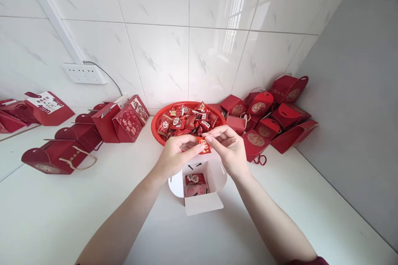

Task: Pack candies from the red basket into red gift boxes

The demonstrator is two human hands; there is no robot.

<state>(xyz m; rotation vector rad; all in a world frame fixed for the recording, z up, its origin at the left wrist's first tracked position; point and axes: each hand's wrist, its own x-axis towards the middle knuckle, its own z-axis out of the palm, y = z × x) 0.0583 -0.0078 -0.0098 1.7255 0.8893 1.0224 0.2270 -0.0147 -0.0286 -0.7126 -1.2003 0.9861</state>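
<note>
Between my two hands is a small red candy packet [205,148] with gold lettering. My left hand [174,153] pinches its left side, and my right hand [230,149] has fingertips closed on its upper right. Just below them stands an opened gift box [214,174], white inside, its flaps folded outward. Inside it lie a red wrapped sweet [195,179] and a pinkish packet [194,190]. Behind my hands, a red plastic basket [154,126] holds many red wrapped candies [189,121]; my fingers cover part of its front rim.
Red gift boxes [130,122] with rope handles stand in a row on the left. More red boxes [261,103] are piled at the right, near a grey panel [351,103]. A socket strip [83,73] with a cable is on the tiled wall. Everything rests on a white tabletop [124,215].
</note>
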